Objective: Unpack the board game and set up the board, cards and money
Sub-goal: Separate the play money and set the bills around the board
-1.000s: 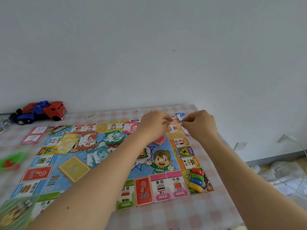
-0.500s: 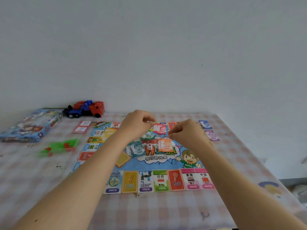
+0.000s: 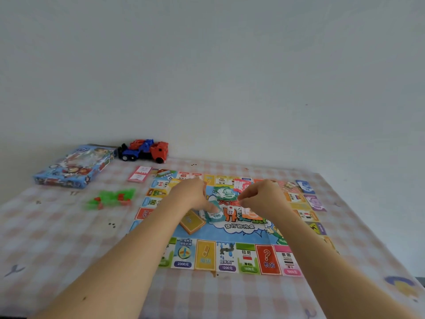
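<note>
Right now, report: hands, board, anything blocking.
Left hand, right hand curled above board centre; grip unclear. Money notes, die on board. Nothing blocking.

Count on your bench: one board, with one die on it. One game box. One toy truck. Card stacks, two: one pink stack off the board, one yellow deck on it. Money piles you can see, five: green pile, teal pile, red pile, blue pile, purple pile. Green and red plastic pieces: blurred, no count possible.
</note>
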Demonstrator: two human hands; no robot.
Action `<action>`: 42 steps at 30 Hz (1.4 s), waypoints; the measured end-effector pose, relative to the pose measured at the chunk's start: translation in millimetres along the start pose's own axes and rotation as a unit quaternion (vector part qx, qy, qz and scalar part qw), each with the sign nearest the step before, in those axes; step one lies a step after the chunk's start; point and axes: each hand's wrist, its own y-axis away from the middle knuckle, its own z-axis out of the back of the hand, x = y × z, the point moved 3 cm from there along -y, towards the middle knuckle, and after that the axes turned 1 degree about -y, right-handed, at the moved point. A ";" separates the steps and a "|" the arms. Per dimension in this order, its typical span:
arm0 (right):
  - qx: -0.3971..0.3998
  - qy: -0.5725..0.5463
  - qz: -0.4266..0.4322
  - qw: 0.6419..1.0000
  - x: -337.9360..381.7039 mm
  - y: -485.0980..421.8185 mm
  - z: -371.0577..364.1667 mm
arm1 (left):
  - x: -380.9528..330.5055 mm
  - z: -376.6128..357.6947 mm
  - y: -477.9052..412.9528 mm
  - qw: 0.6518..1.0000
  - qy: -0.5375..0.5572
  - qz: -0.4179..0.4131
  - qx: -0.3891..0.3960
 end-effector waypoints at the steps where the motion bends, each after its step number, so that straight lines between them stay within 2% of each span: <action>1: 0.000 -0.001 -0.001 1.000 -0.4 -0.6 0.0 | -0.7 -1.0 -1.8 1.000 -0.016 0.002 0.002; 8: -0.006 -0.002 -0.002 1.000 -5.0 -4.0 0.7 | -2.5 -2.9 -10.7 0.999 -0.025 0.013 0.035; 16: -0.001 -0.028 -0.006 1.000 -3.9 -1.6 1.8 | -9.5 0.9 -4.2 0.999 0.041 0.009 0.033; 20: 0.001 -0.088 -0.015 0.996 -3.0 0.4 6.1 | -5.4 10.2 1.9 0.983 0.171 0.004 0.060; 23: 0.010 -0.150 -0.026 0.988 -3.4 1.6 9.0 | -2.5 26.1 6.7 0.967 0.250 -0.004 0.044; 26: 0.054 -0.233 -0.029 0.971 -1.3 7.9 11.5 | -9.1 34.7 11.7 0.936 0.350 -0.013 0.020; 30: 0.078 -0.320 -0.041 0.943 -3.0 16.0 17.0 | -29.9 23.4 17.3 0.898 0.433 -0.041 0.061; 32: 0.057 -0.315 -0.043 0.946 -7.6 19.2 21.7 | -39.6 15.3 19.8 0.886 0.454 -0.053 0.073; 34: 0.037 -0.298 -0.043 0.953 -15.2 23.3 27.4 | -49.7 7.9 22.6 0.890 0.445 -0.063 0.077; 37: 0.022 -0.253 -0.049 0.966 -29.3 26.9 32.7 | -61.5 2.9 25.6 0.930 0.357 -0.085 0.030; 38: 0.015 -0.235 -0.050 0.971 -35.0 26.9 33.4 | -64.6 2.0 25.3 0.934 0.346 -0.091 0.004; 42: 0.007 -0.205 -0.076 0.976 -55.1 33.0 30.8 | -79.3 -11.0 24.0 0.919 0.382 -0.094 -0.020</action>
